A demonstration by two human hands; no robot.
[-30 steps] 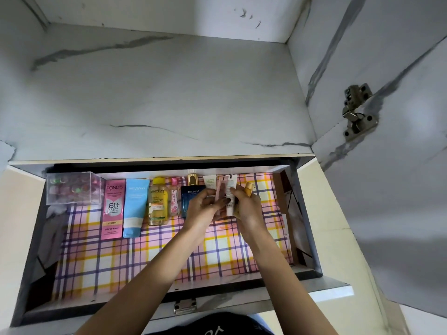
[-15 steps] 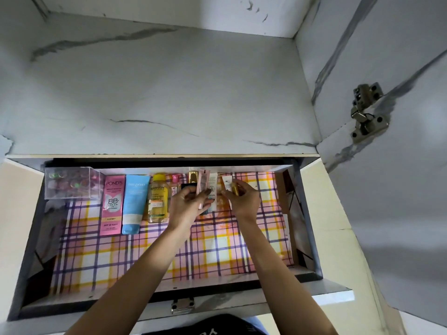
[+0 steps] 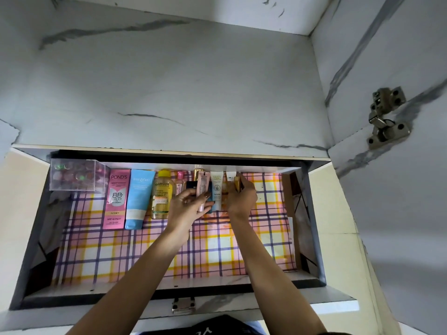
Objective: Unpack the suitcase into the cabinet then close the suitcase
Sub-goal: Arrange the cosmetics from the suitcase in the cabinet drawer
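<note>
Pinching a pale pink tube (image 3: 202, 189) between thumb and fingers, the left hand (image 3: 187, 206) holds it upright over a dark blue box (image 3: 191, 184) at the back of the cabinet drawer (image 3: 314, 213). The right hand (image 3: 242, 199) has its fingers clamped on a small gold tube (image 3: 237, 183) just beside a white tube (image 3: 217, 189). Left of them, on the plaid liner (image 3: 145, 250), lie a row of toiletries: Garnier bottle (image 3: 162, 194), blue tube (image 3: 139, 199), Pond's BB cream (image 3: 115, 199) and a clear box (image 3: 77, 175).

White tube (image 3: 217, 189) now on plaid liner (image 3: 145, 250)
</note>
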